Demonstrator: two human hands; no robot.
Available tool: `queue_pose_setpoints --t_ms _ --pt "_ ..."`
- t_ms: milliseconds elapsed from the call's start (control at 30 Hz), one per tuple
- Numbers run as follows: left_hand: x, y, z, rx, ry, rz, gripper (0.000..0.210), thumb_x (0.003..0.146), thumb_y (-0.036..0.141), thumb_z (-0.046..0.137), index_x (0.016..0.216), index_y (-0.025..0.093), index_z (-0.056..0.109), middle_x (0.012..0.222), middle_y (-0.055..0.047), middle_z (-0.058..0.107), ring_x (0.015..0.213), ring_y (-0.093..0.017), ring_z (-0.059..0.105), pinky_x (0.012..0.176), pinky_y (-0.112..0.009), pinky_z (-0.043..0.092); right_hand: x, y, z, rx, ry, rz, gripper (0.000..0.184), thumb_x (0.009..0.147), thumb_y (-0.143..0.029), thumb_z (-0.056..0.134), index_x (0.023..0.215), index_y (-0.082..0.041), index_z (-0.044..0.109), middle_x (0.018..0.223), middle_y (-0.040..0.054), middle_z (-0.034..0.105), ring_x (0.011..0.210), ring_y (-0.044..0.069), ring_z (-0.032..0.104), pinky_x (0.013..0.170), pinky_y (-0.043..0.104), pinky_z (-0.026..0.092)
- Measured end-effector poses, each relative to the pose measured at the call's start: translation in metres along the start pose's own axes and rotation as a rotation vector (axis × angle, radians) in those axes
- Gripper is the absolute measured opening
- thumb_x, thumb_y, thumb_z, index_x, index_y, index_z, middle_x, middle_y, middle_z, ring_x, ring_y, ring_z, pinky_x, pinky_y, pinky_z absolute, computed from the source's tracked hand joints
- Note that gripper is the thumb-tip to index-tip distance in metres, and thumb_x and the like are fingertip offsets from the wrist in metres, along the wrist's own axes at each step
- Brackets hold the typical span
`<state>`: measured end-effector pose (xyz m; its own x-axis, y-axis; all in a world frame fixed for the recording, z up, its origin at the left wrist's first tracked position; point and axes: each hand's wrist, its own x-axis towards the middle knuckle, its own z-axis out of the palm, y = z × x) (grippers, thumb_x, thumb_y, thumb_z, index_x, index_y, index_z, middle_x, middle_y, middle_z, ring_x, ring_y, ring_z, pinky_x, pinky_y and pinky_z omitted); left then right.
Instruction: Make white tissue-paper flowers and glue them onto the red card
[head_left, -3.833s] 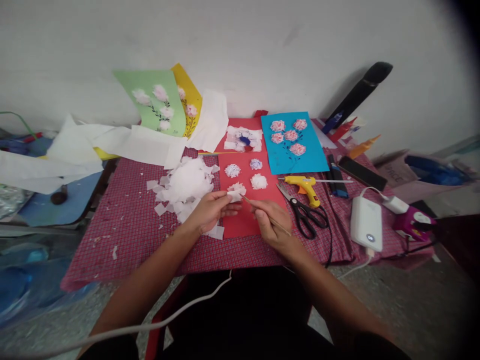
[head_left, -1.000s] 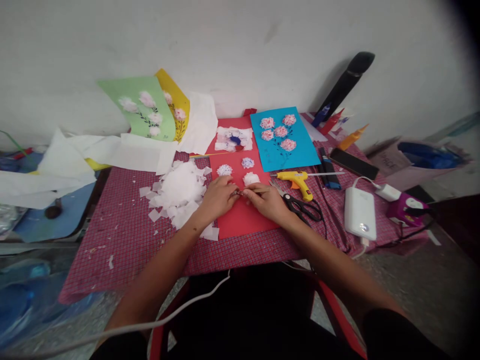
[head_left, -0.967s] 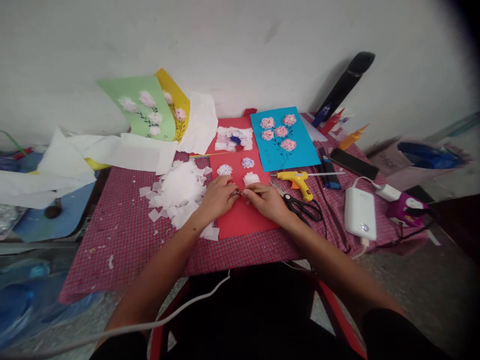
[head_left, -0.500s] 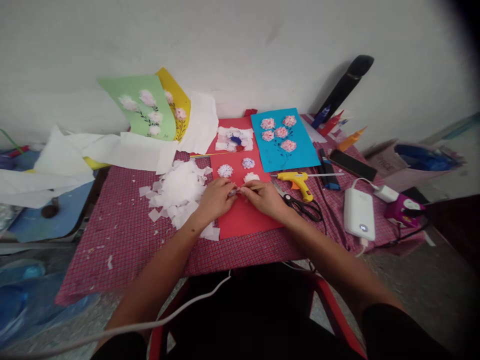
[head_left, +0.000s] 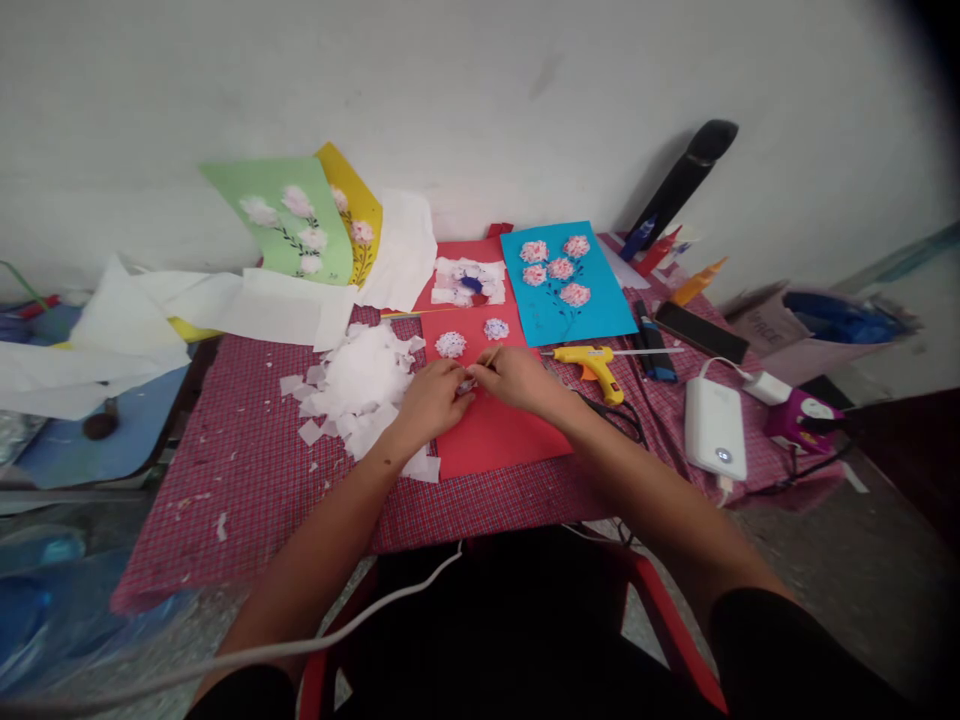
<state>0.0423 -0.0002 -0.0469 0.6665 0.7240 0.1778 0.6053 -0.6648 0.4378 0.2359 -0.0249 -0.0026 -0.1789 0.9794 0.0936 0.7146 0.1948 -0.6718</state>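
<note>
My left hand [head_left: 433,400] and my right hand [head_left: 517,378] meet over the red sheet [head_left: 499,440], fingers pinched together. Between their fingertips is something small and pale that I cannot make out. Just beyond the hands, two paper puff flowers with bluish-purple specks lie on the red sheet, one on the left [head_left: 451,344] and one on the right [head_left: 496,328]. To the left of my left hand spreads a heap of white tissue paper squares [head_left: 364,375]. A crumpled white tissue [head_left: 457,283] with a dark blue stain lies farther back.
A yellow glue gun [head_left: 589,357] and partly covered black scissors [head_left: 615,418] lie at the right. Behind are a blue card [head_left: 559,318] with puff flowers, plus a green card [head_left: 300,180] and a yellow one. A white power bank [head_left: 715,428] and a black phone [head_left: 701,332] sit farther right.
My right hand has shifted left and slightly away from me, closer over my left fingertips. It now covers a third, white puff and more of the scissors. My left hand stays nearly in place.
</note>
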Motion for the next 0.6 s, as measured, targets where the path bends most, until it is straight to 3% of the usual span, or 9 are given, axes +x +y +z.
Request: queue_pose_setpoints --t_ms 200,600 --pt "0.0 0.0 0.001 -0.007 0.025 0.008 0.024 0.094 0.024 0.069 0.117 0.017 0.073 0.119 -0.013 0.071 0.113 -0.03 0.066 0.104 -0.046 0.054 -0.002 -0.007 -0.007 0.032 -0.044 0.054 0.028 0.098 -0.023 0.062 0.072 -0.019 0.07 0.072 0.0054 0.074 0.065 0.018 0.064 0.061 0.031 0.036" --pt "-0.002 0.002 0.0 -0.04 0.067 -0.005 0.022 0.091 0.023 0.071 0.113 0.019 0.073 0.119 -0.012 0.07 0.113 -0.03 0.068 0.104 -0.048 0.056 -0.022 0.001 -0.016 0.136 0.029 0.04 0.031 0.1 -0.029 0.056 0.072 -0.021 0.064 0.071 0.0034 0.071 0.067 0.018 0.063 0.065 0.031 0.042"
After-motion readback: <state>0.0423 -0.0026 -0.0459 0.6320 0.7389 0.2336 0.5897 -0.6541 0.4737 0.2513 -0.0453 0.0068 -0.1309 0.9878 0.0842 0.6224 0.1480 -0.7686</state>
